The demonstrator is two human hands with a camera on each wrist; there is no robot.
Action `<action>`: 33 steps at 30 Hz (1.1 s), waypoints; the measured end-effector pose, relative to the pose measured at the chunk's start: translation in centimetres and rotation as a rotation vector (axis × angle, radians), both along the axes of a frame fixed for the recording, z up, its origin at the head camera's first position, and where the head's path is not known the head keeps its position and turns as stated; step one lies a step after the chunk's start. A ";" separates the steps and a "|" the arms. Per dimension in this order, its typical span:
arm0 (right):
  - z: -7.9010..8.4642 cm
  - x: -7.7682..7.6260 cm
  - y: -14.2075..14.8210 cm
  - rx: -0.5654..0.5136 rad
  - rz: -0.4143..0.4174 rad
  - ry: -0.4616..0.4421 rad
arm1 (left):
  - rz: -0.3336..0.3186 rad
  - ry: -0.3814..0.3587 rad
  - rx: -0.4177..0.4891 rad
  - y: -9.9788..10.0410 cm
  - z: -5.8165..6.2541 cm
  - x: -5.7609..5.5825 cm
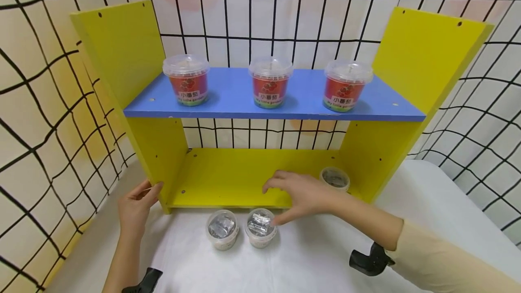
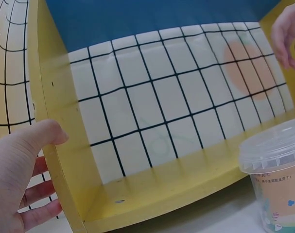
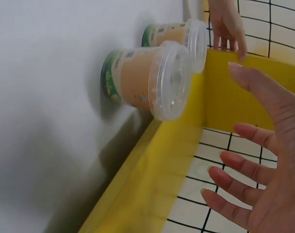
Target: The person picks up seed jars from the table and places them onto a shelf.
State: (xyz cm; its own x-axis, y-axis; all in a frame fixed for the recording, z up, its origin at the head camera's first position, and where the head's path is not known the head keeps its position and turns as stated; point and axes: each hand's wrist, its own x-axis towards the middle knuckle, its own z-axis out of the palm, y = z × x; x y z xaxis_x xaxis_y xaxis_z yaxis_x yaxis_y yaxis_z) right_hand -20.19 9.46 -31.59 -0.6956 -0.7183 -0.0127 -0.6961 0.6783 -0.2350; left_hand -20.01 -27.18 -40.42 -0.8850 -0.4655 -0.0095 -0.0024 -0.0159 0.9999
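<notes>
My left hand (image 1: 136, 209) grips the front edge of the yellow shelf's left side panel (image 1: 154, 166). In the left wrist view the thumb lies on the panel's inner side and the fingers are outside it. Above the lower board's front edge, my right hand (image 1: 303, 193) is spread with nothing in its grasp. Two lidded plastic cups with silvery contents, a left cup (image 1: 222, 229) and a right cup (image 1: 260, 228), stand on the table. The right thumb appears close to the right cup; contact is unclear. A similar cup (image 1: 334, 179) sits on the lower board, partly behind the right arm.
Three red lidded cups stand spaced along the blue upper board (image 1: 232, 89): a left one (image 1: 189, 82), a middle one (image 1: 270, 85) and a right one (image 1: 345, 87). White cloth (image 1: 183, 257) covers the table. A black-grid backdrop (image 1: 260, 17) surrounds the shelf.
</notes>
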 end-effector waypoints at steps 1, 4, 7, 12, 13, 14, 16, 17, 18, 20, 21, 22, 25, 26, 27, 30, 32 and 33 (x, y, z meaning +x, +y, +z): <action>-0.1 0.0 -0.2 -0.002 0.004 -0.006 | 0.000 0.005 0.006 0.0 0.0 0.0; -0.4 0.0 -0.8 -0.011 0.021 -0.023 | -0.002 0.014 0.013 0.0 0.0 0.0; -0.8 0.1 -1.3 -0.017 0.033 -0.044 | -0.001 0.020 0.012 0.0 0.0 0.0; -1.2 0.3 -1.9 -0.016 0.017 -0.096 | 0.003 0.017 0.003 0.0 0.0 0.0; -1.2 0.4 -2.0 -0.017 0.012 -0.105 | 0.003 0.014 0.002 0.0 0.0 0.0; -1.3 0.4 -2.1 -0.017 0.008 -0.110 | 0.003 0.010 0.001 0.0 0.0 0.0; -1.5 0.5 -2.2 -0.015 0.004 -0.118 | 0.003 0.004 -0.002 0.0 0.0 0.0; -1.5 0.6 -2.3 -0.011 0.002 -0.122 | 0.003 0.002 -0.002 0.0 0.0 0.0; -1.7 0.6 -2.4 -0.006 0.002 -0.126 | 0.004 -0.001 -0.001 0.0 0.0 0.0; -1.9 0.7 -2.7 0.008 0.003 -0.128 | 0.005 0.003 0.005 0.0 0.0 0.0; -2.0 0.7 -2.8 0.017 0.000 -0.131 | 0.005 0.005 0.004 0.0 0.0 0.0; -2.2 0.7 -2.9 0.022 0.000 -0.133 | 0.006 0.008 0.006 -0.1 0.0 0.0; -2.6 0.6 -3.3 0.062 0.000 -0.136 | 0.004 0.015 0.002 -0.1 0.0 0.0; -2.7 0.6 -3.4 0.075 0.004 -0.137 | 0.004 0.016 0.000 -0.1 0.0 0.0; -2.9 0.6 -3.5 0.087 0.010 -0.136 | 0.004 0.016 -0.004 -0.1 0.0 0.0; -3.3 0.5 -3.7 0.112 0.030 -0.122 | 0.002 0.019 -0.007 -0.1 0.0 0.0; -3.5 0.5 -3.9 0.116 0.034 -0.111 | 0.002 0.019 -0.008 -0.1 0.0 -0.1; -3.5 0.5 -4.0 0.118 0.033 -0.107 | 0.001 0.019 -0.010 -0.1 0.0 -0.1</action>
State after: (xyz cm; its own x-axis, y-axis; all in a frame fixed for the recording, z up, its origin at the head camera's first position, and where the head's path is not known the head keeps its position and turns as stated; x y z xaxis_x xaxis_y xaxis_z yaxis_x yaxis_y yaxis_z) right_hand -19.66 5.47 -35.12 -0.6621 -0.7296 -0.1712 -0.6933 0.6831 -0.2296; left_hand -20.07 -27.24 -40.46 -0.8844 -0.4667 0.0119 0.0166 -0.0060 0.9998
